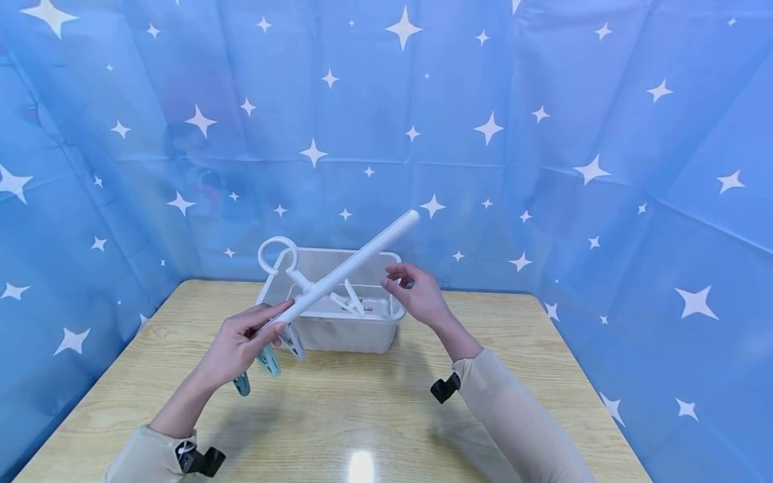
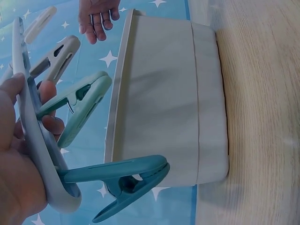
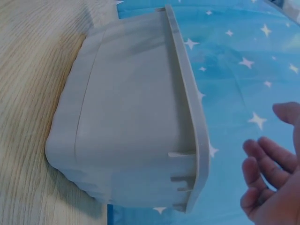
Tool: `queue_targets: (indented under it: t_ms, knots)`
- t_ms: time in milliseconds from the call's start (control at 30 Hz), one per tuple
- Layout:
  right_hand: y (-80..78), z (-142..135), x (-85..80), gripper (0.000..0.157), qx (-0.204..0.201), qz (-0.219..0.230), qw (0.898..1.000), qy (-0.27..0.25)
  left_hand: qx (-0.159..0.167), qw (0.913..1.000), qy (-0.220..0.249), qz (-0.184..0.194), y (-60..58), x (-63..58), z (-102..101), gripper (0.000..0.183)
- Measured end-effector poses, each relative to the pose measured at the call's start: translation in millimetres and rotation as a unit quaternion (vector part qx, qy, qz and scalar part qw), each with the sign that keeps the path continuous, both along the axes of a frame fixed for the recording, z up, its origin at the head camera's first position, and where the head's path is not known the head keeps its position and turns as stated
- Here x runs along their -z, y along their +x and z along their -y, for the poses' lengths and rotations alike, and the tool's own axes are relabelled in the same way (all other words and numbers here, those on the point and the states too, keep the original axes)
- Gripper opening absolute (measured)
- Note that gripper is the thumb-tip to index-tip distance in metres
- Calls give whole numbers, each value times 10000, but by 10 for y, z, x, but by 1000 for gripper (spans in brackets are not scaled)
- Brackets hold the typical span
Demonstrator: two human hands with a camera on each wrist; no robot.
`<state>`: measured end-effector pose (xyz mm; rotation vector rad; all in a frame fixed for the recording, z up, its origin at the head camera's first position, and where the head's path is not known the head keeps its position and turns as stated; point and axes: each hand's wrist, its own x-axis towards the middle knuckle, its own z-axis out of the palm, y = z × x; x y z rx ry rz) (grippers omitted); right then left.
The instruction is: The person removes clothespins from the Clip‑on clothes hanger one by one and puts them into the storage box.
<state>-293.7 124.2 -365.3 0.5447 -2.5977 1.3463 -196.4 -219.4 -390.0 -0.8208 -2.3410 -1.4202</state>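
Note:
My left hand (image 1: 235,345) grips the lower end of a white clip hanger (image 1: 347,268), whose bar slants up to the right above the bin. A round hook (image 1: 278,245) sticks out from the bar's far side. From the bar hang a dark teal clothespin (image 2: 117,176), a mint clothespin (image 2: 82,105) and a grey clothespin (image 2: 58,56). A white clothespin (image 1: 350,302) shows below the bar, over the bin; whether it joins the bar cannot be told. By the bin's right rim, my right hand (image 1: 419,295) is raised with loosely bent fingers, holding nothing.
A light grey plastic bin (image 1: 347,335) stands towards the back of the wooden table (image 1: 362,402). Some small items lie inside it, too small to make out. Blue star-printed cloth (image 1: 374,121) hangs behind the table and along both sides.

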Motion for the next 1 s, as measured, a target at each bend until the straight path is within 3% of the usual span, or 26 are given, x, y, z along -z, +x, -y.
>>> queue_targets:
  t_ms: [433, 800, 1000]
  knots:
    - [103, 0, -87, 42, -53, -71, 10000, 5, -52, 9999, -43, -113, -20, -60, -48, 43]
    - [195, 4, -175, 37, -393, -525, 9978, -130, -172, 9998, -38, -111, -29, -100, -100, 44]
    - [247, 12, -221, 36, -489, -522, 9974, -125, -227, 9997, -77, -53, -38, -103, -110, 43]
